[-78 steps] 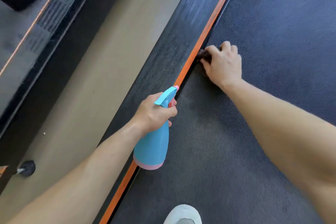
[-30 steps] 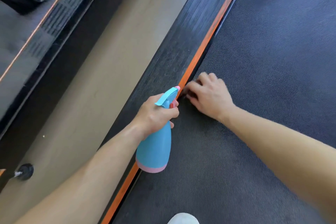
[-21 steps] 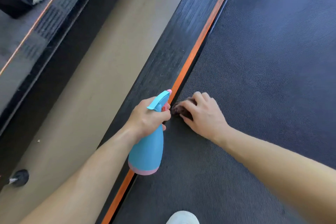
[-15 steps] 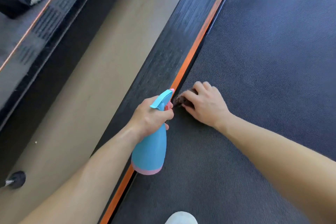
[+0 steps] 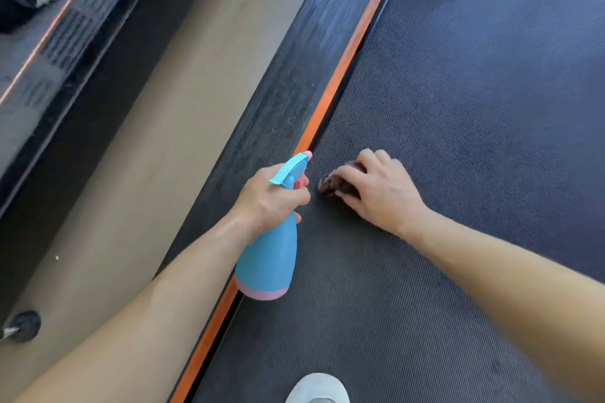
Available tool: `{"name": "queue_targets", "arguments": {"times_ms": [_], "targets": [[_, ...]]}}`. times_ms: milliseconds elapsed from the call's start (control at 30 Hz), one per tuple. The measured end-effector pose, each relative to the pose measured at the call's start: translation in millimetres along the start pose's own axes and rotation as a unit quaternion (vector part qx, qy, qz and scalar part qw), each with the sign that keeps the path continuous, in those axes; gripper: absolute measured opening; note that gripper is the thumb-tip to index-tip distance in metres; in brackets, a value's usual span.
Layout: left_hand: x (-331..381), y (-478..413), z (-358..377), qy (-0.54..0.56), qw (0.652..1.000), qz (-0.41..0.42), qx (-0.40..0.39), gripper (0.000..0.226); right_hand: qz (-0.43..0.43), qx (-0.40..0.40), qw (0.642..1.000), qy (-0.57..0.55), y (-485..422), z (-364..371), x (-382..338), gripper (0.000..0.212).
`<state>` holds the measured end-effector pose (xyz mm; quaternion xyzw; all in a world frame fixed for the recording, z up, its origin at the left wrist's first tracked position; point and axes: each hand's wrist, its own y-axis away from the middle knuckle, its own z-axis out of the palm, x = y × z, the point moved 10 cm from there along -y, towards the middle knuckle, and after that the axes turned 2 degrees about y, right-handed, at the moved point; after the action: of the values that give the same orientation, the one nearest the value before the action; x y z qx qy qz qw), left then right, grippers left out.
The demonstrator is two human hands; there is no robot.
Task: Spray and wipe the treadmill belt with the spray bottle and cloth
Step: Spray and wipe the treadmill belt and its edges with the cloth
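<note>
Because the cloth (image 5: 339, 183) is soft and limp, it is best held bunched under the palm, as the right hand (image 5: 379, 193) grips it on the treadmill belt (image 5: 474, 108) near its left edge. It looks small, dark, perhaps brownish. The left hand (image 5: 271, 203) clasps the blue-and-pink spray bottle (image 5: 268, 258) by its neck.

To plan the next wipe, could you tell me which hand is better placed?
Probably the right hand: it holds the cloth down on the belt, while the left hand grips the spray bottle.
</note>
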<state>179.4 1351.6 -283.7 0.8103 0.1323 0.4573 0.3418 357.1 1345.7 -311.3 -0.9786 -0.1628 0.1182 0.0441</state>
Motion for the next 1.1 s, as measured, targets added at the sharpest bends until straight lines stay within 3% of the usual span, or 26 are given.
{"name": "queue_targets", "arguments": {"times_ms": [100, 167, 267, 400, 467, 533, 633, 700, 767, 933, 1000, 1100], "targets": [[1, -3, 3, 0.004, 1.0, 0.006, 0.003, 0.047, 0.155, 0.045, 0.987, 0.015, -40, -11, 64, 0.036], [1, -3, 7, -0.007, 1.0, 0.009, 0.002, 0.048, 0.196, 0.052, 0.979, 0.001, -42, -12, 76, 0.036], [3, -5, 16, -0.021, 1.0, 0.012, -0.001, 0.048, 0.116, 0.058, 0.991, -0.019, -5, -10, 43, 0.036], [12, -6, 36, -0.035, 0.999, 0.017, -0.016, 0.049, -0.024, 0.006, 0.999, -0.046, 77, -3, 10, 0.037], [16, -5, 50, -0.038, 0.999, 0.021, -0.031, 0.042, 0.012, 0.025, 0.999, -0.03, 90, -14, 40, 0.036], [22, -5, 63, -0.046, 0.998, 0.031, -0.042, 0.031, 0.133, 0.077, 0.988, -0.016, 86, -29, 91, 0.036], [32, -7, 82, -0.06, 0.995, 0.042, -0.061, 0.032, 0.276, 0.097, 0.956, -0.012, 81, -41, 136, 0.037], [37, -9, 91, -0.069, 0.994, 0.052, -0.068, 0.042, 0.27, 0.09, 0.958, -0.018, 87, -39, 122, 0.036], [43, -12, 98, -0.069, 0.993, 0.06, -0.074, 0.049, 0.207, 0.077, 0.975, -0.038, 107, -33, 87, 0.035], [53, -18, 114, -0.06, 0.992, 0.078, -0.083, 0.04, 0.029, 0.012, 0.999, -0.039, 151, -21, 37, 0.035], [55, -17, 119, -0.06, 0.991, 0.083, -0.089, 0.037, 0.07, 0.026, 0.997, -0.024, 141, -27, 66, 0.034], [54, -15, 122, -0.069, 0.99, 0.083, -0.091, 0.038, 0.223, 0.058, 0.973, -0.014, 127, -42, 128, 0.035]]}}
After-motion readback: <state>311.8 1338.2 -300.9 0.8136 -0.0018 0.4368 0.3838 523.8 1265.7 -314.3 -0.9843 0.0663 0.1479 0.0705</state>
